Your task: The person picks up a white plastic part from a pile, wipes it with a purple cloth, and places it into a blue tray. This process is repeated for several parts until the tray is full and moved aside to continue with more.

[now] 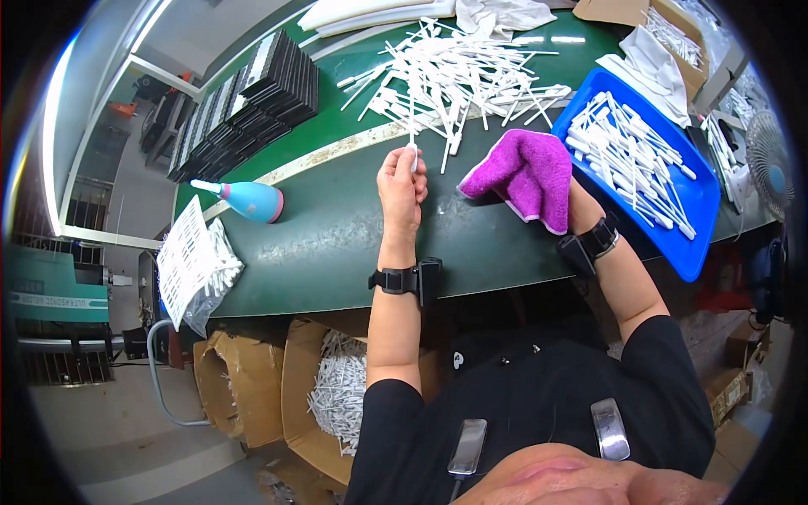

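My left hand (401, 187) is closed in a pinch around a slim white plastic stick with a thicker end (412, 126), held upright over the near part of the green table. To its right, my right hand (582, 209) holds a fluffy purple cloth (528, 174), which drapes over the fingers and hides them. Beyond the left hand lies a loose heap of similar white sticks (459, 76). More white sticks (631, 156) fill the blue tray (692, 265) just right of my right hand.
Stacked black trays (261, 93) stand at the far left. Nearer are a blue-and-pink squeeze bottle (251, 202) lying on its side and a bag of white sticks (220, 265) with a printed sheet (187, 261). Below the table edge, a cardboard box (296, 391) holds white pieces. A fan (768, 160) is at right.
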Motion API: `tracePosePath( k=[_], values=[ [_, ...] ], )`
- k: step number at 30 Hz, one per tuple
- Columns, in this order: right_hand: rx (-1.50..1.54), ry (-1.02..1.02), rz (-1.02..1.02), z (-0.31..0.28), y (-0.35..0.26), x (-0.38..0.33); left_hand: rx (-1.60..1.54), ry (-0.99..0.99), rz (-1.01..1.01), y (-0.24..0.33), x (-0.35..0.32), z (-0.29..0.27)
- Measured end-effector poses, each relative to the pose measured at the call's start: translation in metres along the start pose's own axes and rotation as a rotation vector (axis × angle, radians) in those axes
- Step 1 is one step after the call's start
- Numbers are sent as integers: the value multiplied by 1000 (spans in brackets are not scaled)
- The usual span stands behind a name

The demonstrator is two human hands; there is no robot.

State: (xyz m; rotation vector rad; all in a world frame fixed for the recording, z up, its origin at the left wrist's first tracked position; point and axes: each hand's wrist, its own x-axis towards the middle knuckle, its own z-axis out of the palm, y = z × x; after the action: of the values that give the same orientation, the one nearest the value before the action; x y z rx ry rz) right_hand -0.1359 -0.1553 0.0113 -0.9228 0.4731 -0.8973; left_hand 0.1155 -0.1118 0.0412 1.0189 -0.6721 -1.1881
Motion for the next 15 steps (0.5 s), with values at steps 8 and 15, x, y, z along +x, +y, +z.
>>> tracePosePath(
  k=[8,15],
  values=[
    [-56,-217,-39,-7,-15,17,-34,-156,9,5,-11,20],
    [178,-66,158,10,20,16,430,-409,-127,-22,-23,42]
  ],
)
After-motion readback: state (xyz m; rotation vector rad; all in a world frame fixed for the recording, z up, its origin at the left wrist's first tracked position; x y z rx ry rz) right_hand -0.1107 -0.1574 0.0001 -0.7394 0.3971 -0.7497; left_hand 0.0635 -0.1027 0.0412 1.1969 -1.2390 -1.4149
